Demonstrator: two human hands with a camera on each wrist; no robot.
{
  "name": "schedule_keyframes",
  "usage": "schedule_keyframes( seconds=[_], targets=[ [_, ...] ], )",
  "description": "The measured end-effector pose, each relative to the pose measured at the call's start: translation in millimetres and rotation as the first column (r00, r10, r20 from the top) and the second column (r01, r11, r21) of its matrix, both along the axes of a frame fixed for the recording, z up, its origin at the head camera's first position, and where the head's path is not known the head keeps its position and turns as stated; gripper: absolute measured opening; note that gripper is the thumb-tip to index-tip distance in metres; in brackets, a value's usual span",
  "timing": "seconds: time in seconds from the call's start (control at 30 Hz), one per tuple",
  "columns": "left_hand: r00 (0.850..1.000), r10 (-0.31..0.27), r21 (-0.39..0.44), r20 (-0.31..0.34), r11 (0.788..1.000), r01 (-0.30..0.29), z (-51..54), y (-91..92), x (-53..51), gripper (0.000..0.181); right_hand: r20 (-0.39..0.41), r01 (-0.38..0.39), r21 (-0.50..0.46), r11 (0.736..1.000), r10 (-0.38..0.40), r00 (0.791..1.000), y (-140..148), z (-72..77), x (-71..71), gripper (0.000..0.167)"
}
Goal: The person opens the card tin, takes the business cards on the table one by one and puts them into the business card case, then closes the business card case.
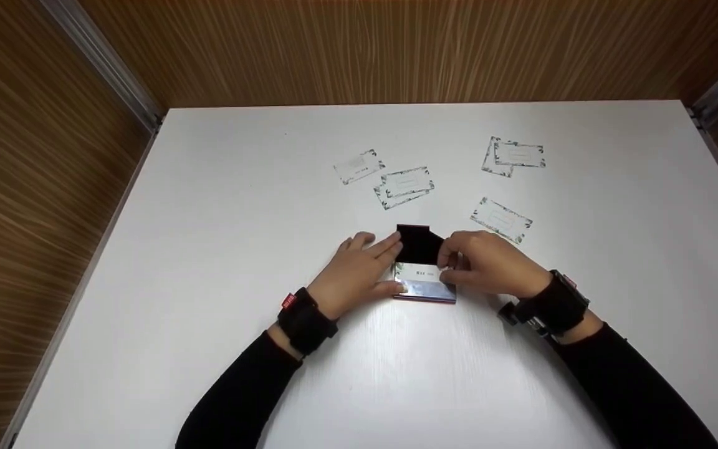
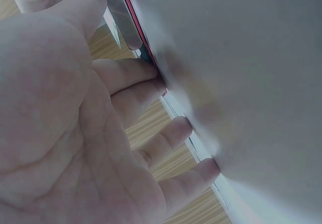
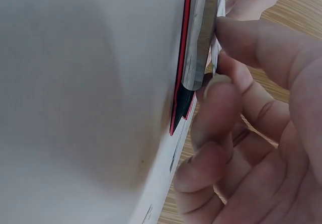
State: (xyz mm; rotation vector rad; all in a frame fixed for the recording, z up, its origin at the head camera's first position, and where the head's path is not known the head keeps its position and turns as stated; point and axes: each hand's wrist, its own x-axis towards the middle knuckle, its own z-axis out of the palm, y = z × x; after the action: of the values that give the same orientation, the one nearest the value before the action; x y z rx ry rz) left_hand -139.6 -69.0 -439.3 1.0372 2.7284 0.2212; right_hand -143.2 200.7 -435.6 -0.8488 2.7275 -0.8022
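Observation:
A card case [image 1: 424, 299] lies unfolded on the white table, with a black inner lid, red edges and a shiny metal front. Inside it is a white card [image 1: 418, 272] with leaf print, partly behind the metal. My left hand [image 1: 359, 274] rests at the case's left side; its thumb touches the front and its straight fingers reach the lid's edge. My right hand [image 1: 490, 262] pinches the card at its right end between thumb and index finger. In the right wrist view the card stands slightly above the metal holder [image 3: 196, 58].
Beyond the case lie several loose leaf-bordered cards: a single card [image 1: 359, 166], an overlapping pair [image 1: 406, 184], another pair [image 1: 519, 154] and a card [image 1: 501, 219] near my right hand. A brown wood-grain panel [image 1: 365, 50] borders the table's far edge.

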Motion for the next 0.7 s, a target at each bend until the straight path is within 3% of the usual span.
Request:
schedule_keyframes(
  seconds=[0.47, 0.7],
  targets=[
    [1.000, 0.003, -0.011, -0.007, 1.000, -0.003, 1.0, 0.4, 0.4, 0.078, -0.023, -0.027, 0.032, 0.999, 0.028, 0.999, -0.9, 0.1, 1.2, 0.009],
    [1.000, 0.010, -0.005, 0.004, 1.000, -0.010, 1.3, -0.1, 1.1, 0.078, -0.026, -0.044, 0.040, 0.998, 0.046, 0.999, -1.7, 0.3, 2.2, 0.015]
  ],
)
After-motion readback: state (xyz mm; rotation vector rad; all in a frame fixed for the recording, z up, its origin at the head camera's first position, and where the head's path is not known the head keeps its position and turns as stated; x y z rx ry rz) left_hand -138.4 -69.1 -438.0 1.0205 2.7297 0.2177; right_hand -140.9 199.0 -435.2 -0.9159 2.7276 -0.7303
